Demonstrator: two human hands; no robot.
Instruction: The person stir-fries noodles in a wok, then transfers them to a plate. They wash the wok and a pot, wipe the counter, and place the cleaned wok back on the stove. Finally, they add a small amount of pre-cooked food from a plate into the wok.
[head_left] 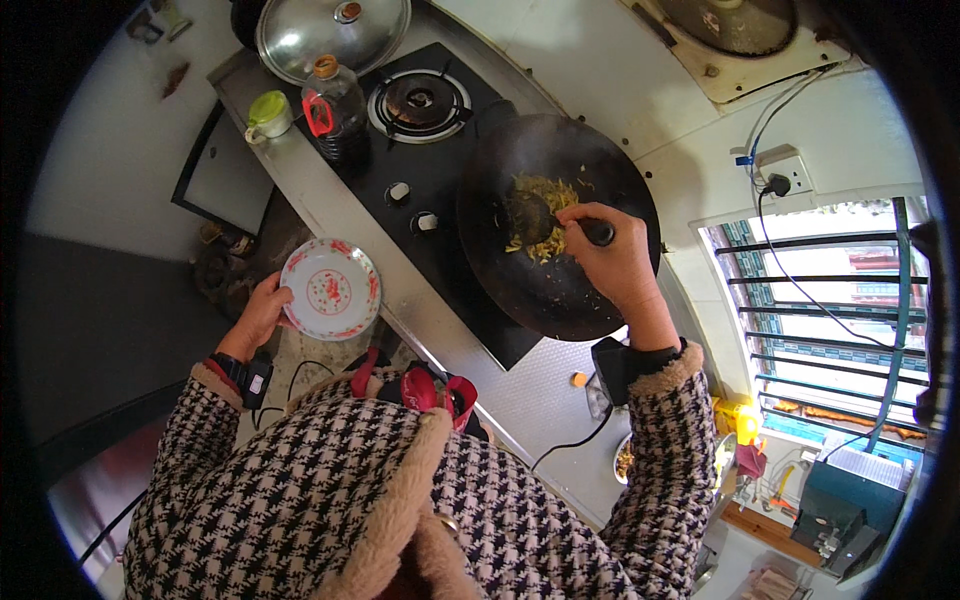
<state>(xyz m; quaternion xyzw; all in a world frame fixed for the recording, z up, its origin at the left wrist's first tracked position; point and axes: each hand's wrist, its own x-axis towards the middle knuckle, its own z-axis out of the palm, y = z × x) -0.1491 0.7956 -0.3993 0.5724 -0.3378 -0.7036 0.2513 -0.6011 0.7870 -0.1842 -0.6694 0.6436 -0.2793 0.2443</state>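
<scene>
My left hand (263, 318) grips the left rim of a white plate (330, 290) with red floral patterns. Nothing lies on the plate, which is held beside the counter's front edge. Over the dark wok (560, 310), my right hand (620, 262) is closed around the black handle of a spatula (528, 218). Its dark head rests among yellowish-green shredded food (545, 248) at the wok's bottom. Faint steam rises there. The wok sits on the right side of the black gas stove (395, 220) and hides the burner beneath it.
A second burner (420, 105) is uncovered. Left of it stand a dark sauce bottle (340, 120), a green-lidded container (268, 115) and a large metal lid (333, 38). A bowl of food (624, 460) is partly hidden by my right sleeve. A barred window (820, 300) is at right.
</scene>
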